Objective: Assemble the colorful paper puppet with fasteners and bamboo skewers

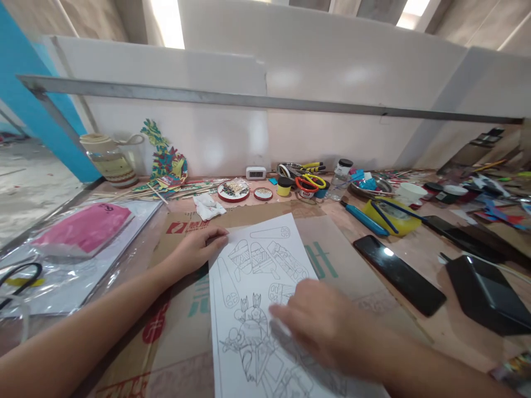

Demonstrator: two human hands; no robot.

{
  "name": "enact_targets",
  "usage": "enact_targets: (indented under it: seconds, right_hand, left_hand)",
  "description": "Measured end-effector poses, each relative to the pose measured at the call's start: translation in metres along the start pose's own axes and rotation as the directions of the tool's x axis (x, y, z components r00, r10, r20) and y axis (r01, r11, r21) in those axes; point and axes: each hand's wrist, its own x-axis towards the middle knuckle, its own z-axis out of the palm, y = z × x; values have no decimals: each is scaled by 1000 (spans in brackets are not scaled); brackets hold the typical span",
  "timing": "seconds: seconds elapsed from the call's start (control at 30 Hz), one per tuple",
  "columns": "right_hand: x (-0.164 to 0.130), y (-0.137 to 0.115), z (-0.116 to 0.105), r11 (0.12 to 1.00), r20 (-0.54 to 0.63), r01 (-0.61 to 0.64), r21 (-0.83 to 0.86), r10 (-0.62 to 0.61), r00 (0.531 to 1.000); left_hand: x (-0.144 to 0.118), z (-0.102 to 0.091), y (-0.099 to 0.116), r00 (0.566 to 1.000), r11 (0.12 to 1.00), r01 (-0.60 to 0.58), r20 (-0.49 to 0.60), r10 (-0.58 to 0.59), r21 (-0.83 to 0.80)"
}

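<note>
Left hand (194, 250) grip: flat, open fingers pin the white line-drawing colouring sheet (257, 287) at its top-left corner; blurred right hand (327, 326) rests open on it. Sheet lies on brown cardboard (182, 331) on the worktop, uncoloured, uncut; yellow-handled scissors (309, 179) untouched.

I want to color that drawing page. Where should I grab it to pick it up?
Probably by the far left corner of the drawing page, beside the left hand. It lies flat on the cardboard, so slide fingers under that edge from the left; the right hand covers the middle.
</note>
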Motion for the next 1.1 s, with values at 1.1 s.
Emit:
enact_targets:
  seconds: [1.1]
  right_hand:
    - [5, 71, 29, 859, 290, -512, 4, 489, 823]
  left_hand:
    - [4, 5, 3, 949, 924, -128, -228, 220, 360]
